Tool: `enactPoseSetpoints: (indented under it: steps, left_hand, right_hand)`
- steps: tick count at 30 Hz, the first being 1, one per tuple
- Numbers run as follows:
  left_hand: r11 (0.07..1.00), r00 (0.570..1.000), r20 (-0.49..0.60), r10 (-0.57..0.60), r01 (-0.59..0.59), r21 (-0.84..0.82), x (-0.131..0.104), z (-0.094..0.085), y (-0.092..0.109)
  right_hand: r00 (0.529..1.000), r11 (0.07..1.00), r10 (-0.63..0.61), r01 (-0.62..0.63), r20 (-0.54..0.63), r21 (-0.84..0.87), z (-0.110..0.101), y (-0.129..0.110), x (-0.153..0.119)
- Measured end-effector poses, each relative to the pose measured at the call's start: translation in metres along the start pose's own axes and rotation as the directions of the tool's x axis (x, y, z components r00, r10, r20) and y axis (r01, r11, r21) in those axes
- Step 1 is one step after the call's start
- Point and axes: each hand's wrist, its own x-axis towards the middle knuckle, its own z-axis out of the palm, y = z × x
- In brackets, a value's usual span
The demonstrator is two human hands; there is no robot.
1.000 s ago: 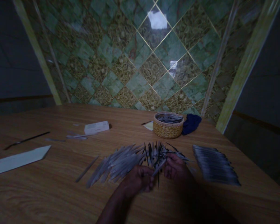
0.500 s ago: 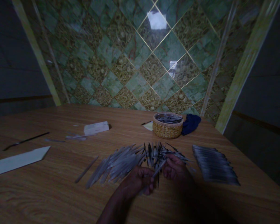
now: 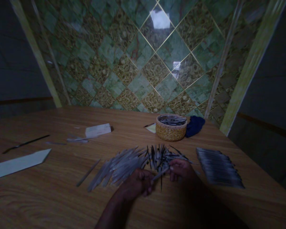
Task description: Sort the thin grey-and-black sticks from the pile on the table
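Note:
A slim, pale pen (image 3: pixel 160 174) slants between my hands, its far end raised to the right. My left hand (image 3: pixel 140 182) is closed around its lower end. At the upper end, the fingers of my right hand (image 3: pixel 180 169) pinch it. Just beyond my left hand spreads a heap of pale, translucent sticks (image 3: pixel 124 163) that look like pen barrels. A second pile of dark-and-pale pen pieces (image 3: pixel 158 156) fans out behind the held pen. To the right, several dark pens (image 3: pixel 219 167) lie side by side in a neat row.
A round woven basket (image 3: pixel 171 132) full of similar sticks stands at the back, beside a dark blue cloth (image 3: pixel 194 125). A white box (image 3: pixel 98 129) lies left of it. Farther left are a flat white strip (image 3: pixel 19 164) and a thin black stick (image 3: pixel 26 144). A tiled wall rises behind the table.
The held pen has tilted flatter. My left hand has shifted slightly left and up, while my right hand has moved a little to the right.

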Motion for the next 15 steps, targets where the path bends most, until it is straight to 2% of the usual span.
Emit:
enactPoseSetpoints:
  steps: [6,11,15]
  left_hand:
    - [0.998,0.998,0.035,-0.047,0.045,0.041,-0.003,-0.006,0.001]
    - [0.998,0.998,0.050,-0.039,0.037,0.052,-0.006,-0.004,0.006]
    - [0.998,0.999,0.029,-0.038,0.037,0.046,-0.008,-0.001,0.010]
  right_hand:
    - [0.997,0.992,0.005,0.005,0.078,-0.130,-0.010,0.008,0.002]
    - [0.983,0.970,0.059,-0.015,0.175,-0.242,-0.013,0.013,0.000]
    - [0.988,0.952,0.092,-0.051,0.124,-0.302,-0.007,0.012,-0.003]
